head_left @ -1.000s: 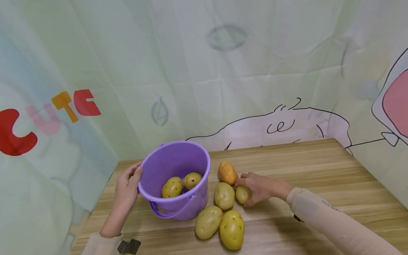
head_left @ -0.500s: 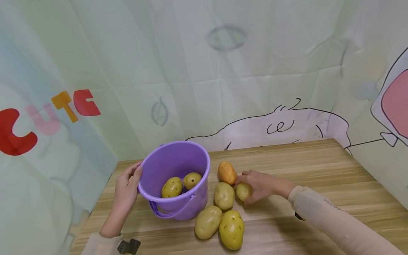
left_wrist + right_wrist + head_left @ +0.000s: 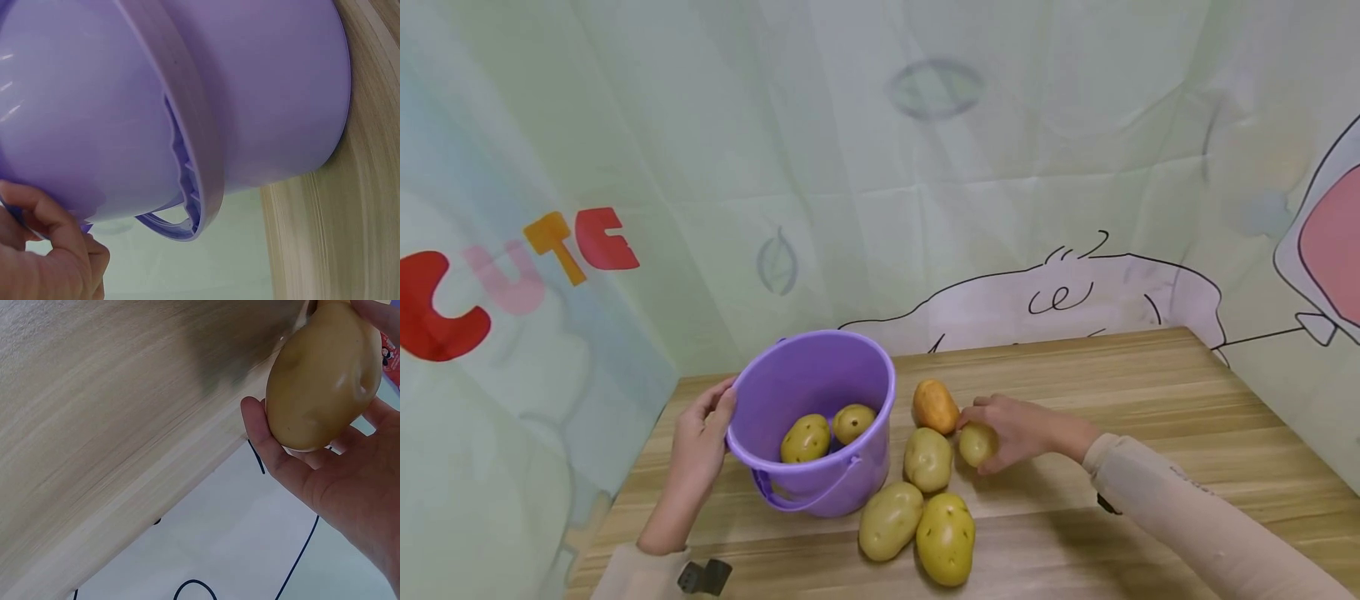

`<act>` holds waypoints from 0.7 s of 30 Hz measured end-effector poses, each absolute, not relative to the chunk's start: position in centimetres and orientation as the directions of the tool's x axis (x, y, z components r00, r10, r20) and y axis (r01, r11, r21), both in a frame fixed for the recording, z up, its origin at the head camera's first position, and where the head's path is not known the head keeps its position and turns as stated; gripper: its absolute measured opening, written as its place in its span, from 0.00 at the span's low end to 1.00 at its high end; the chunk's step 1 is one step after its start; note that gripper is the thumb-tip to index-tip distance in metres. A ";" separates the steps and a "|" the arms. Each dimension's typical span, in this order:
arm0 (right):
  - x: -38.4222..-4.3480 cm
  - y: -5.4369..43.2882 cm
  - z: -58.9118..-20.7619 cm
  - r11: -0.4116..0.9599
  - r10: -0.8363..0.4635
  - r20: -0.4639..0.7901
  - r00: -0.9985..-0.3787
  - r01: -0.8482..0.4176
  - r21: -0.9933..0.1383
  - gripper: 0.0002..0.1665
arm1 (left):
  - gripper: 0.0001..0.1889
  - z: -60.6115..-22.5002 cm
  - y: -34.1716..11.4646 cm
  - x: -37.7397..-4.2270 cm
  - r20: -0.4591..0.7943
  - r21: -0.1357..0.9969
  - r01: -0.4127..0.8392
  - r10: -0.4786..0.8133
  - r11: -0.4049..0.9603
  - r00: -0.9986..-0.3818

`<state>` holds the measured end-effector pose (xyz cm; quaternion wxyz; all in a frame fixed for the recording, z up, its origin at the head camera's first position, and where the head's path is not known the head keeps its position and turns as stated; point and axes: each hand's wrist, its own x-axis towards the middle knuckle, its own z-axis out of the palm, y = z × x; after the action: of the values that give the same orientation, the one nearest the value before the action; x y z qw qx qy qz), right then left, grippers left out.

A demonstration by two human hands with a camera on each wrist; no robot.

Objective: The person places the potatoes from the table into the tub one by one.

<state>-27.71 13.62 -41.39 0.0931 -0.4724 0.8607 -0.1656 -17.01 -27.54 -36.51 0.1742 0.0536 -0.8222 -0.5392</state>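
Note:
A purple bucket [image 3: 842, 487] stands at the left of the table, its mouth toward me. My left hand [image 3: 696, 442] grips its rim on the left side, thumb and fingers curled over the edge in the left wrist view. Inside lie two potatoes, one [image 3: 806, 439] larger in sight than the other [image 3: 853, 424]. Right of the bucket, my right hand [image 3: 1018, 429] holds a pale yellow potato [image 3: 325, 375] between thumb and fingers. Close by on the table are a pale potato [image 3: 928, 460] and an orange, potato-shaped piece [image 3: 936, 407].
Nearer me, another pale potato [image 3: 891, 522] lies beside a brighter yellow one [image 3: 946, 540]. The bucket's handle [image 3: 823, 498] hangs down its front. A wooden table [image 3: 1120, 375] bears everything, with a printed cloth [image 3: 865, 158] behind it.
My right hand has shifted slightly right and toward the back with the potato, widening the space to the pale potato beside it. My left hand keeps its grip on the bucket.

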 end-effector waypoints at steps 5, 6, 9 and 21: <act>-27.7 13.7 -41.0 0.500 -0.842 -0.004 -0.539 -0.778 -0.381 0.36 | 0.26 -36.4 -27.5 -17.0 0.230 0.909 0.102 -0.283 0.404 -0.931; -27.6 13.7 -40.9 0.501 -0.842 -0.006 -0.540 -0.776 -0.383 0.36 | 0.26 -36.4 -27.5 -17.1 0.229 0.909 0.101 -0.283 0.405 -0.931; -27.6 13.7 -40.7 0.504 -0.839 -0.006 -0.544 -0.773 -0.385 0.36 | 0.26 -36.3 -27.5 -17.0 0.227 0.909 0.098 -0.283 0.404 -0.932; -28.0 13.8 -40.0 0.488 -0.842 0.016 -0.540 -0.773 -0.406 0.35 | 0.25 -36.5 -27.5 -17.1 0.230 0.909 0.102 -0.285 0.404 -0.931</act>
<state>-28.04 13.76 -39.96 0.0925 -0.4706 0.8576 -0.1859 -17.06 -27.53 -36.48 0.1777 0.0559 -0.8187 -0.5432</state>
